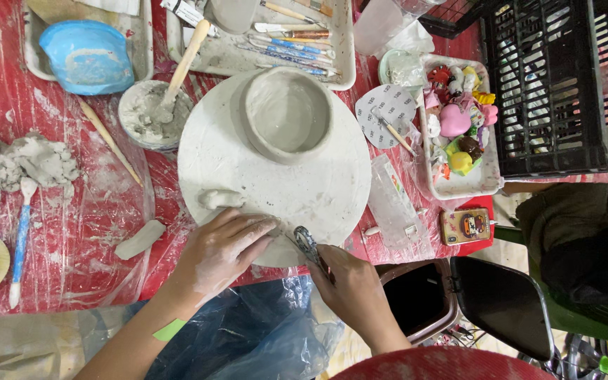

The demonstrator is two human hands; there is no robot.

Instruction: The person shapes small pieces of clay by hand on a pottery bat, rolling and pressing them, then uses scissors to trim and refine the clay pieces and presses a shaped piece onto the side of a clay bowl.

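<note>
1. Fingers of my left hand [223, 250] lie spread and flat, palm down, on the near edge of the round clay-coated board [332, 190]; released, gripping nothing.
2. Right hand [350, 285] fingers are clenched around a small metal-tipped modelling tool [307, 243]; its tip touches the board edge just beside my left fingertips.
3. Both forearms come up from the bottom of the view, left wrist angled in from the lower left, right wrist bent inward.
4. Clay bowl [287, 112] sits upright at the far side of the board, well apart from both hands.
5. Small clay lump [219, 198] rests on the board just beyond my left hand.
6. Counter [58, 232] is covered in red sheet with clear plastic wrap, smeared with clay.
7. Left side: loose clay pile [19, 165], blue-handled tool [21, 236], slip cup [150, 112] with a wooden stick in it, blue bowl [87, 56] in a tray.
8. Far side: tray of sculpting tools [297, 39].
9. Right side: tray of small colourful figures [459, 119], black crate [550, 84], another person seated at the right edge.
</note>
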